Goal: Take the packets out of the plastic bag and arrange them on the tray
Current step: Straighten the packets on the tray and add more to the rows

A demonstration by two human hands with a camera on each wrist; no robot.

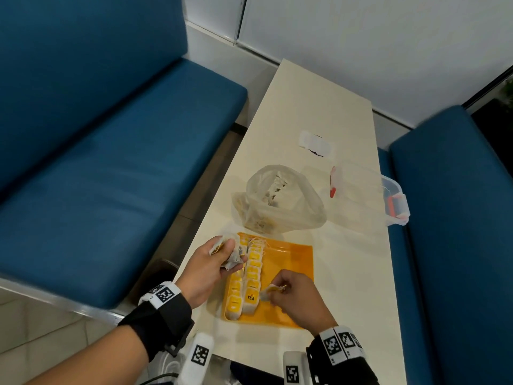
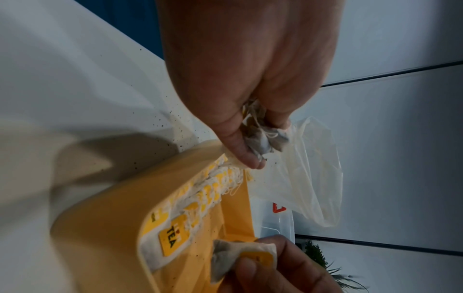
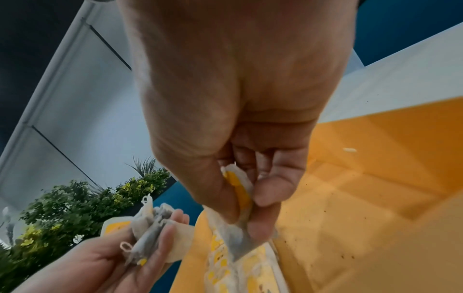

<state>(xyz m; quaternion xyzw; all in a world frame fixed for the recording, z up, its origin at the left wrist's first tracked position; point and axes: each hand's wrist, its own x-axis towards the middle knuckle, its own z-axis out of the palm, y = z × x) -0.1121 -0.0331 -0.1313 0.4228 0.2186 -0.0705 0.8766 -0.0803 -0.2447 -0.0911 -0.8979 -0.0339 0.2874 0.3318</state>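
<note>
An orange tray (image 1: pixel 288 262) lies on the table near me, with two rows of tea packets (image 1: pixel 251 276) with yellow tags along its left side. My left hand (image 1: pixel 219 259) hovers over the tray's far left corner and grips a bunch of tea packets (image 1: pixel 231 252), the same bunch (image 2: pixel 265 136) that shows in the left wrist view. My right hand (image 1: pixel 280 291) is over the tray's near middle and pinches a single tea packet (image 1: pixel 268 292) by its yellow tag (image 3: pixel 240 190). The clear plastic bag (image 1: pixel 280 200) stands open behind the tray with more packets inside.
A clear plastic box (image 1: pixel 369 193) with red clips sits at the table's right edge, beyond the bag. A small white wrapper (image 1: pixel 315 143) lies farther back. Blue benches (image 1: pixel 97 162) flank the narrow table on both sides. The tray's right half (image 3: pixel 363 168) is bare.
</note>
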